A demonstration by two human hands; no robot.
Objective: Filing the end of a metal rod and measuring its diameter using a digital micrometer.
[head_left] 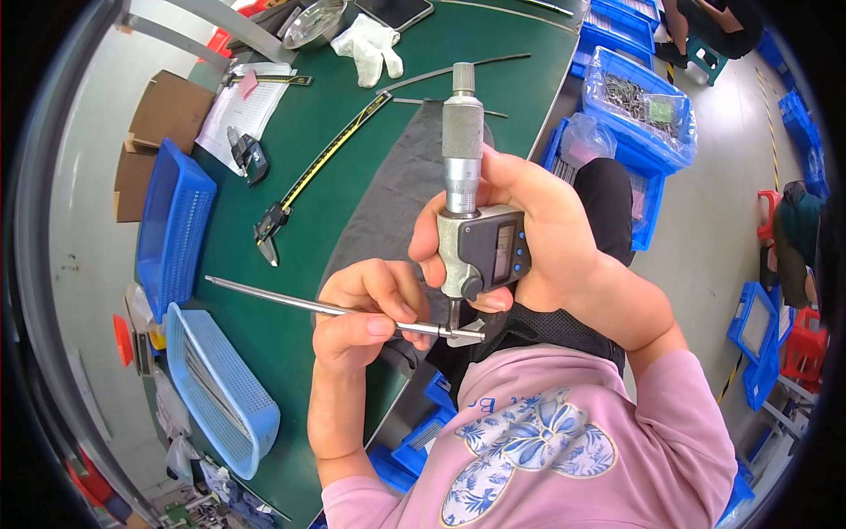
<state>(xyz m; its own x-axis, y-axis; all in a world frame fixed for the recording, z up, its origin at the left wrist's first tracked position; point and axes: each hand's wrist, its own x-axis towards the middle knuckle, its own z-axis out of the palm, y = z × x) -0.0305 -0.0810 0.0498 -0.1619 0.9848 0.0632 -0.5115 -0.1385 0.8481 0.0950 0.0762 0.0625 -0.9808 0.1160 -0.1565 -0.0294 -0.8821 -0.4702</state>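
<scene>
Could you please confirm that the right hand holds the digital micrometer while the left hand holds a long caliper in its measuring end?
Not quite. In the head view the left hand holds a thin metal rod, not a caliper; the long caliper lies on the green table. The right hand does hold the digital micrometer.

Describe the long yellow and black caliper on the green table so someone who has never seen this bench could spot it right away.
Start at the green table and find the two blue mesh baskets along its left edge. Just right of the upper basket lies the long caliper, running diagonally toward the white gloves. Its yellow and black scale sets it apart from the bare thin metal rods nearby.
</scene>
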